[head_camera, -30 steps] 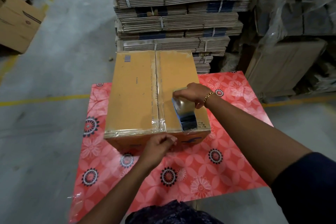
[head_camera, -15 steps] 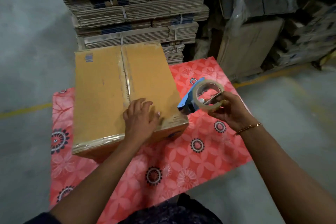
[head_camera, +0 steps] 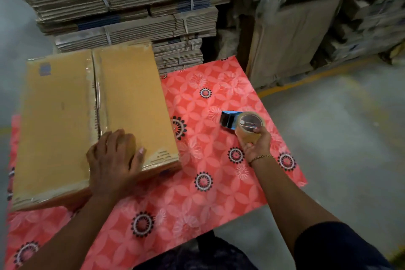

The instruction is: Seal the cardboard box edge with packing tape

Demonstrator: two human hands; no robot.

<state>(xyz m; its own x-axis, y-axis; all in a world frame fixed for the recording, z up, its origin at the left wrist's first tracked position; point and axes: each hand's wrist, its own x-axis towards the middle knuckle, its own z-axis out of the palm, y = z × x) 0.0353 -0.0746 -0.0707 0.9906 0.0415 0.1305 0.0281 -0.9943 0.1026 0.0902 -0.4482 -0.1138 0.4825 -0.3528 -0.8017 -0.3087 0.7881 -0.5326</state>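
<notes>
The cardboard box (head_camera: 96,120) sits on the left of the red floral table cover (head_camera: 219,182), long axis running away from me, taped centre seam (head_camera: 97,98) and taped near edge. My left hand (head_camera: 114,160) lies flat and spread on that near edge, pressing the tape down. My right hand (head_camera: 256,144) grips the tape dispenser (head_camera: 243,125) well off to the right, lower and closer to the table than half a second ago.
</notes>
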